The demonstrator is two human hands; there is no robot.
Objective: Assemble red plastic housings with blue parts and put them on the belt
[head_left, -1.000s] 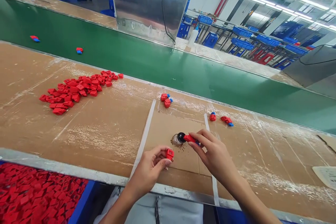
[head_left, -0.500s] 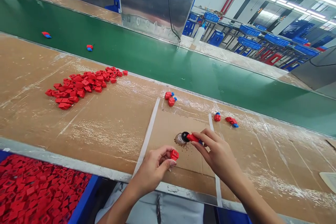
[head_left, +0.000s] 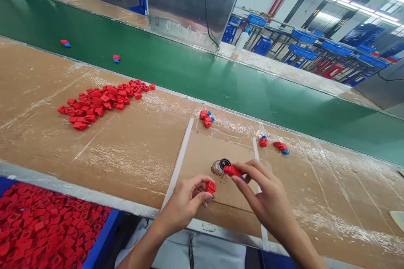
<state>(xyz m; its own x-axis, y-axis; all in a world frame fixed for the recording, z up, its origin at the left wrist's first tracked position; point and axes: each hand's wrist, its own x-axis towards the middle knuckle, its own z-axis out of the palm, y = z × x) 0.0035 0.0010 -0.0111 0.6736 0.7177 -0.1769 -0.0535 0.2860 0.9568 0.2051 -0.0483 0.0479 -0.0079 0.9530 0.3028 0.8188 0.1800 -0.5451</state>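
- Over at the cardboard-topped bench point(head_left: 94, 155), two bare hands are working right at the near edge, inside a patch marked off by white tape strips point(head_left: 179, 164), probably so the work keeps to one spot
- left hand point(head_left: 184, 204): narrow pinch, thumb and fingertips closed on a small red plastic block point(head_left: 211, 187), held up just off the cardboard
- right hand point(head_left: 265, 193): also a narrow pinch, gripping a red piece with a black round end point(head_left: 232, 171), the black end angled down, as if held that way to reach the mound
- that black end sits against a round mound of brown paste point(head_left: 216, 168), grease maybe, can't really tell, with brown specks point(head_left: 225, 178) around it, right between both hands
- just past the tape, little clusters of red-and-blue parts point(head_left: 205, 118) sit within easy reach
- further left, a loose pile of red pieces point(head_left: 101, 105) lies spread out on the cardboard
- down by the person's left side, a blue-rimmed bin point(head_left: 104, 227) is packed with more red pieces point(head_left: 47, 227), close enough to grab from
- behind all that runs a green conveyor belt point(head_left: 221, 80) with a couple of stray parts point(head_left: 116, 58) on it
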